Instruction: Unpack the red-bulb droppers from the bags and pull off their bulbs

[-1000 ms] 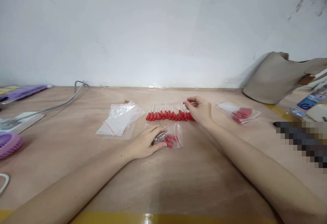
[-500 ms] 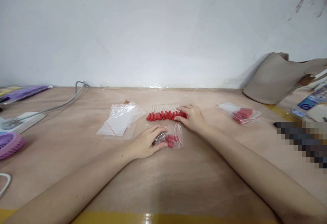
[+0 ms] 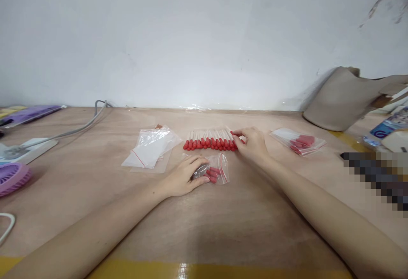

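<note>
A row of several white sticks with red tips (image 3: 208,143), like oversized matches, lies side by side on the table. At the row's right end, my right hand (image 3: 253,145) has thumb and forefinger closed around a red-tipped stick, mostly hidden by the fingers. Just in front of the row lies a clear zip bag (image 3: 225,170) with a red seal line and several red pieces (image 3: 214,174) inside. My left hand (image 3: 186,176) grips its left part, fingers over it and thumb along the near side.
More zip bags with white slips (image 3: 149,149) lie to the left, and another bag with red pieces (image 3: 301,143) to the right. Further out are a power strip (image 3: 32,151) with a grey cable, a pink fan (image 3: 14,179) and a grey-brown container (image 3: 334,100) by the wall.
My right hand has moved right along the row to its end, uncovering more red tips. My left hand stays on the bag.
</note>
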Available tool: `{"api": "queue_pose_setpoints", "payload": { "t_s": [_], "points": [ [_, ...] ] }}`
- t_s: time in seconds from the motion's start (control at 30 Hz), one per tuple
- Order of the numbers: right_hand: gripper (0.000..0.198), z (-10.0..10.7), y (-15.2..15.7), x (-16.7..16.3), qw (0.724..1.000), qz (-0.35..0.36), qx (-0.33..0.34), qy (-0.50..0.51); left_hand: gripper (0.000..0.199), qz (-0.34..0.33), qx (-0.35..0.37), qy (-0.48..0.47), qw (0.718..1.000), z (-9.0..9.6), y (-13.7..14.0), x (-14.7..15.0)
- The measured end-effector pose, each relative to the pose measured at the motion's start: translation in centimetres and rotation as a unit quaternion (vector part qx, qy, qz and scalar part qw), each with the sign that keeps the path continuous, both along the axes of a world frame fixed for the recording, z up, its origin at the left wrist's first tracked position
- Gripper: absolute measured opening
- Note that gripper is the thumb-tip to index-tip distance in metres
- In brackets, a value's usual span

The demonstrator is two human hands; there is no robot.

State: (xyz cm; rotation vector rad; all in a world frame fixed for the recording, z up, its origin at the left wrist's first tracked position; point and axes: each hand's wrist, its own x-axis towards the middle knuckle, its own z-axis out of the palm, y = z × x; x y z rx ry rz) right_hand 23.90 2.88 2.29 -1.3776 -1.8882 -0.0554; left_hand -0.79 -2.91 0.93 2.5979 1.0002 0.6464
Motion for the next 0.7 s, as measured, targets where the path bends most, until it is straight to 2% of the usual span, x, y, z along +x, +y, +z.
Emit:
{"api": "queue_pose_setpoints", "payload": {
  "t_s": [0.07, 0.2, 0.3, 0.37, 0.43, 0.53, 0.7],
  "points": [
    [0.019, -0.1, -0.3, 0.4, 1.0, -0.009, 0.007, 0.005, 0.041, 0.0, 0.002, 0.003, 1.0, 0.0, 0.0, 0.0],
    [0.018, -0.5, -0.7, 0.8, 0.999, -0.011, -0.036, -0.035, 0.041, 0.001, 0.001, 0.008, 1.0, 0.0, 0.0, 0.0],
    [0.019, -0.5, -1.4, 0.7, 0.999, 0.007, -0.003, -0.046, 0.041, 0.001, 0.002, 0.01, 1.0, 0.1, 0.0, 0.0],
    [0.016, -0.3, -2.2, 0.5, 0.998, 0.048, 0.025, -0.026, 0.041, 0.001, 0.003, 0.011, 1.0, 0.1, 0.0, 0.0],
    [0.011, -0.2, -3.2, 0.1, 0.993, 0.113, 0.021, -0.001, 0.04, 0.001, 0.003, 0.01, 1.0, 0.1, 0.0, 0.0],
    [0.008, -0.5, -4.5, -0.5, 0.98, 0.198, -0.023, -0.003, 0.039, 0.002, 0.003, 0.008, 1.0, 0.2, -0.1, 0.0],
    [0.015, -1.3, -5.1, -1.1, 0.965, 0.244, -0.09, -0.045, 0.039, 0.016, -0.008, 0.009, 1.0, 0.3, -0.2, 0.2]
  ]
}}
